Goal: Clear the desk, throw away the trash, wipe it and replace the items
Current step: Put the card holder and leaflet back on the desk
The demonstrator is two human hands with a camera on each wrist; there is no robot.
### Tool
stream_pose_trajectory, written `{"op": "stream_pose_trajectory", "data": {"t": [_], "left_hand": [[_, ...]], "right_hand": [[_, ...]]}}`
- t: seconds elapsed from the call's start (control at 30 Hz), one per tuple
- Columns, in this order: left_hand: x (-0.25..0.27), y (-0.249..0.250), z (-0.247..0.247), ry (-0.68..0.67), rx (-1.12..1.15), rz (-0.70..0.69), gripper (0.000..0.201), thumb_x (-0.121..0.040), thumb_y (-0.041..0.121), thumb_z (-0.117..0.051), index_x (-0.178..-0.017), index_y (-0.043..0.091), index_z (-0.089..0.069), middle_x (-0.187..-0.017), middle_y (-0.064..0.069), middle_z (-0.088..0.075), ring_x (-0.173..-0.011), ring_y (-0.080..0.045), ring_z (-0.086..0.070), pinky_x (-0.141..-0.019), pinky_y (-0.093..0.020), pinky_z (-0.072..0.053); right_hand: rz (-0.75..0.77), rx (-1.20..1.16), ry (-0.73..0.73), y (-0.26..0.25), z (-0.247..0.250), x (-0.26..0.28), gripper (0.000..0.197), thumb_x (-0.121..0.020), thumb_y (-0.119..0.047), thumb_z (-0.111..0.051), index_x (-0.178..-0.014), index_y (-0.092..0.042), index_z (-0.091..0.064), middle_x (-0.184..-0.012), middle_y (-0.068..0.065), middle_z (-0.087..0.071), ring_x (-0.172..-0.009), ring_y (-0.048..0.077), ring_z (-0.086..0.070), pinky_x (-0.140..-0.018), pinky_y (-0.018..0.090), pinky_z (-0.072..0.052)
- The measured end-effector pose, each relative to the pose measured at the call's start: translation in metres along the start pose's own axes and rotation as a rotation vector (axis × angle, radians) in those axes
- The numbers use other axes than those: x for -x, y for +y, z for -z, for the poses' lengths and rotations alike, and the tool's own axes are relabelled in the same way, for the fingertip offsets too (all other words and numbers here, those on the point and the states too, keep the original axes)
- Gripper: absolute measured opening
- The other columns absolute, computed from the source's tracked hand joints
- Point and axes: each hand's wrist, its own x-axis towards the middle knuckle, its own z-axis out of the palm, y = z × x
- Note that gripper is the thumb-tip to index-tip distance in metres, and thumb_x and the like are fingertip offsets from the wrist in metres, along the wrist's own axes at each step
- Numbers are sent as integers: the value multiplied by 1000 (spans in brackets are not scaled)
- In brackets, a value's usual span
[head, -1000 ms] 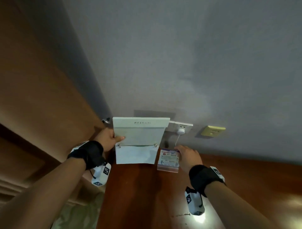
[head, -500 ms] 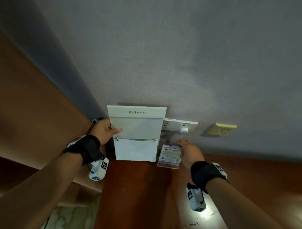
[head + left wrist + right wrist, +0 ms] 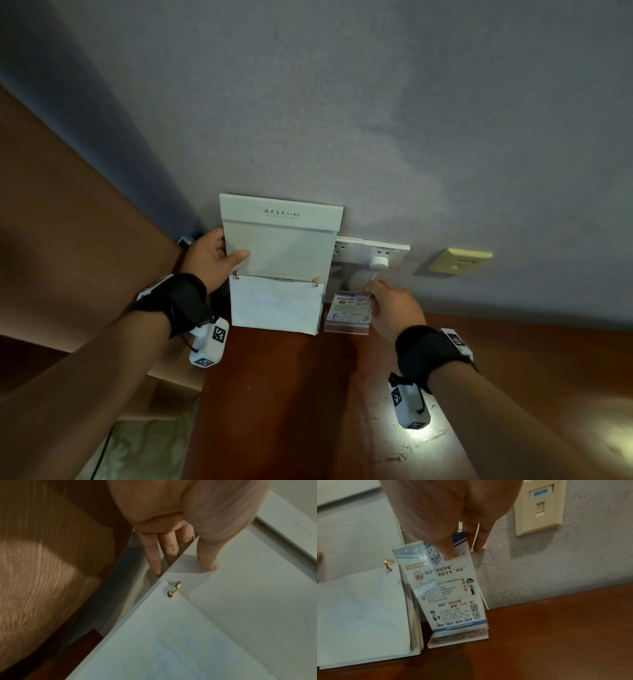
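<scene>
Head view: we judge the replacing step in hand, folder (image 3: 277, 250) and sign (image 3: 347, 311) standing on the desk (image 3: 274, 394) at the wall (image 3: 411, 137); left wrist: our left hand (image 3: 171, 507) pinches the folder's edge; right wrist: our right hand (image 3: 445, 507) pinches the sign's top; next, we should square and release both.

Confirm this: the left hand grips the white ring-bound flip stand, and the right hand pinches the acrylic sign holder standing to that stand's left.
Wrong side: the acrylic sign holder stands to the right of the flip stand, as the head view shows. The rest holds.
</scene>
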Motion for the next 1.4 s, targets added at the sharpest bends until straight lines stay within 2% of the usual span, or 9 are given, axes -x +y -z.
{"op": "stream_pose_trajectory", "data": {"t": [0.17,0.23,0.37,0.5,0.7,0.9,1.0,1.17,1.4], "left_hand": [[2,-1,-3,11,31,6,36,-86,4,-72,-116,17,-55,-113,4,-62,-92,-1,-59,-75,-15,-47],[3,-4,-5,4,32,20,37,-84,4,-73,-113,16,-54,-112,2,-62,-94,-9,-60,-73,-17,-48],[5,-14,-8,-9,26,57,40,-82,5,-76,-112,17,-52,-116,-2,-63,-101,-17,-59,-85,-32,-52],[5,-24,-13,-3,61,90,47,-81,6,-78,-118,15,-50,-122,-7,-62,-105,-18,-59,-87,-32,-49],[11,-35,-12,30,-4,114,64,-77,14,-83,-129,17,-46,-120,-1,-59,-107,-19,-58,-93,-37,-51],[20,-37,-15,29,-65,120,54,-81,11,-78,-128,14,-49,-112,3,-59,-101,-17,-58,-89,-33,-48],[19,-39,-16,31,-95,131,39,-85,8,-74,-119,15,-54,-108,2,-61,-96,-18,-60,-88,-33,-49],[17,-44,-21,98,-170,128,33,-86,12,-74,-114,13,-57,-101,2,-62,-91,-19,-61,-87,-35,-50],[15,-55,-22,126,-253,154,29,-84,23,-77,-103,24,-55,-98,6,-64,-92,-20,-64,-89,-41,-54]], "right_hand": [[42,98,-7,-1,5,-1,23,-91,-17,-58,-113,-24,-61,-108,-4,-65,-95,18,-62,-86,30,-50],[47,122,-16,1,7,-1,25,-90,-18,-59,-114,-24,-62,-108,-4,-64,-97,19,-60,-84,26,-44],[45,154,-27,4,5,4,28,-92,-23,-58,-119,-25,-61,-116,-4,-62,-105,19,-57,-89,28,-40],[45,153,-18,5,-4,4,30,-94,-25,-56,-124,-26,-58,-121,-4,-61,-112,19,-54,-97,33,-39],[64,208,17,5,-9,2,22,-96,-22,-53,-115,-24,-63,-110,-2,-65,-105,22,-57,-92,34,-39],[46,189,-18,7,-7,6,20,-96,-20,-55,-113,-24,-64,-108,-1,-67,-100,21,-60,-91,34,-46],[42,190,-25,4,-6,6,17,-96,-19,-54,-110,-22,-64,-106,0,-67,-97,20,-63,-89,33,-49],[34,195,-30,5,-7,4,16,-95,-19,-58,-110,-23,-62,-105,-1,-68,-96,19,-63,-90,34,-51],[22,184,-57,4,-6,5,21,-96,-15,-54,-116,-21,-59,-109,1,-66,-100,20,-62,-94,36,-50]]}}
